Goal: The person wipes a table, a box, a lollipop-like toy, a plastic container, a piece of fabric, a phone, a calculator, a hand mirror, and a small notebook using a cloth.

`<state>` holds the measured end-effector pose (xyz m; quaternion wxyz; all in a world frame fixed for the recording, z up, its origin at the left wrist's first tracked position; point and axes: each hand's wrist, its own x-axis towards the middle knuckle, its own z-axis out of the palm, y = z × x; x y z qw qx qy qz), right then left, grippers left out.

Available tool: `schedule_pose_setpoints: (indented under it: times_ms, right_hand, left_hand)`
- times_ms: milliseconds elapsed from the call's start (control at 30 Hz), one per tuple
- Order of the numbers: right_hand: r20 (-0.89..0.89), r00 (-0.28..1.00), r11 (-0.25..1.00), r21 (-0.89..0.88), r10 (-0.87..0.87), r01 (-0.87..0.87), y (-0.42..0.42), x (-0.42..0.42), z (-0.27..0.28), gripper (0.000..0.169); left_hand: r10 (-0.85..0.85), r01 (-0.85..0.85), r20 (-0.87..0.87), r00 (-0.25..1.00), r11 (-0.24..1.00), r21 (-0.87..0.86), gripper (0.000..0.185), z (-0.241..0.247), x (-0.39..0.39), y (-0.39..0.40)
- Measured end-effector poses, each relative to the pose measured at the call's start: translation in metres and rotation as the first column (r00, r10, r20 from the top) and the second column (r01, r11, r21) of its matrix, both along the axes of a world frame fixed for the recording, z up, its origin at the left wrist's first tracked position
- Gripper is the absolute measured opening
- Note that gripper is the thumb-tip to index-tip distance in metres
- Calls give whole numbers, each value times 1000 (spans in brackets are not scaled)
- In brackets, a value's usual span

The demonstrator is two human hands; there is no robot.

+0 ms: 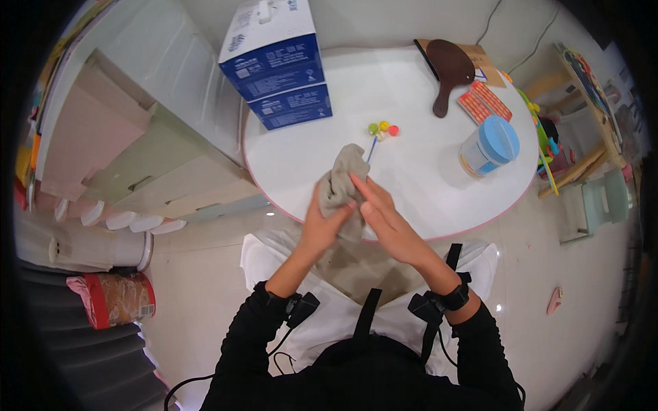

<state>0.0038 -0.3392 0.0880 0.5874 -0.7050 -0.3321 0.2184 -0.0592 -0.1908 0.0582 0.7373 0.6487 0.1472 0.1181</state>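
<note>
My left hand (322,221) grips a crumpled grey-beige cloth (348,159), its thumb pressed on the near folds. My right hand (384,213) lies against the cloth's right side with its fingers nearly straight. Whether those fingers pinch the fabric is not clear. Both hands are over the near edge of a white table (411,190) with a pink rim. Just beyond the cloth, a thin blue stick (372,149) points toward a small cluster of green, yellow, red and pale round pieces (383,128). The cloth's lower end hangs between my wrists.
Two stacked blue-and-white boxes (293,77) stand at the table's back left. On the right are a blue-lidded plastic canister (488,149), a dark brown paddle-shaped object (450,67) and red printed packs (484,103). A drawer cabinet (133,169) borders the left; a green chair (604,203) is at right.
</note>
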Motion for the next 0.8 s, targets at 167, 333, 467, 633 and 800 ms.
schedule_pose_setpoints:
  times_ms: [167, 333, 467, 633, 800]
  right_hand:
    - [175, 975, 983, -93, -138, 156, -4, 47, -10, 40]
    - [291, 953, 957, -242, -85, 159, 0, 83, -25, 29]
    - [334, 938, 847, -468, -92, 250, 19, 97, -45, 28]
    - [359, 918, 739, -569, -171, 360, 51, 98, -56, 34]
    - [352, 819, 758, -331, -453, 562, 34, 120, -78, 24]
  left_hand:
    - [303, -330, 142, 942, 777, 536, 57, -3, 16, 115]
    - [344, 121, -147, 927, 97, 988, 70, -49, 28, 160]
    - [293, 19, -94, 951, 249, 968, 72, -45, 31, 139]
    - [248, -36, -13, 969, 191, 981, 72, -55, 19, 154]
    - [205, -114, 116, 972, -20, 993, 57, -18, 30, 108]
